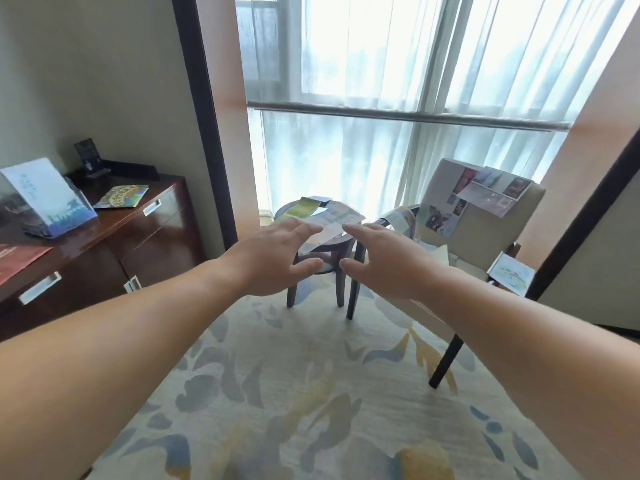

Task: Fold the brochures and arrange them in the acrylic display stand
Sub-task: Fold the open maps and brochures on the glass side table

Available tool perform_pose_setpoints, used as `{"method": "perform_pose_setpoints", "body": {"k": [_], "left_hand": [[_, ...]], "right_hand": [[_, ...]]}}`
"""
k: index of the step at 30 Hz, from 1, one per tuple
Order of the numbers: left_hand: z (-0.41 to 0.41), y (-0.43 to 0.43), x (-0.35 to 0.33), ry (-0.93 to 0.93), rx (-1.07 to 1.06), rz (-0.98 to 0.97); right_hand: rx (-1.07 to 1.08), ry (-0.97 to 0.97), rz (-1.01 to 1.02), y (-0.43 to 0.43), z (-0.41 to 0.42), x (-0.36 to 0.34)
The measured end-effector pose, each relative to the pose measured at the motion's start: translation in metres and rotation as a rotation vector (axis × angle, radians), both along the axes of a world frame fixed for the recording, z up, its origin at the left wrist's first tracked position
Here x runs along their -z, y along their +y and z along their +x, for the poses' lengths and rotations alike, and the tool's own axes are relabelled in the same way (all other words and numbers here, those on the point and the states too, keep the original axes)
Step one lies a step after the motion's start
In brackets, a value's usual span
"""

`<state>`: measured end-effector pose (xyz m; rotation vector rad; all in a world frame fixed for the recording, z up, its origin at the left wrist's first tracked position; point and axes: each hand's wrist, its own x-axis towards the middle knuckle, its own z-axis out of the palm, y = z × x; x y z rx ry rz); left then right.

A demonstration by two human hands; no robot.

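Both arms reach forward over the carpet. My left hand (273,256) and my right hand (382,259) hover side by side in the air, fingers spread and relaxed, holding nothing. Behind them stands a small round wooden table (325,244) with several unfolded brochures (332,214) lying on top. The acrylic display stand (52,202) sits on the dresser at the left with a pale blue brochure upright in it. A green and yellow brochure (121,196) lies flat on the dresser beside it. More brochures (485,192) hang over the back of the chair.
A dark wooden dresser (104,251) runs along the left wall, with a red leaflet (17,261) at its near end. A beige armchair (478,233) stands at the right, a brochure (512,273) on its arm. Sheer curtains cover the window behind. Patterned carpet lies underfoot.
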<state>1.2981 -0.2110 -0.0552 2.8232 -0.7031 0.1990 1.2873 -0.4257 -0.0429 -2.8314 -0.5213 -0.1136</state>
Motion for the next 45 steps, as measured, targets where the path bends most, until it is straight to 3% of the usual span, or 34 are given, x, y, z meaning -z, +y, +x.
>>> {"method": "perform_pose_setpoints", "body": {"k": [19,29,45], "left_hand": [[0.344,0.029,0.059,0.131,0.055,-0.016],[0.504,-0.002,0.098,0.202,0.009,0.022],[0.702,-0.005,0.173,0.408,-0.058,0.032]], "right_hand": [[0.079,0.122,-0.096,0.026,0.317,0.040],[0.039,0.179,-0.065,-0.007,0.496,0.089],[-0.064,0.370,-0.112,-0.008,0.725,0.157]]}}
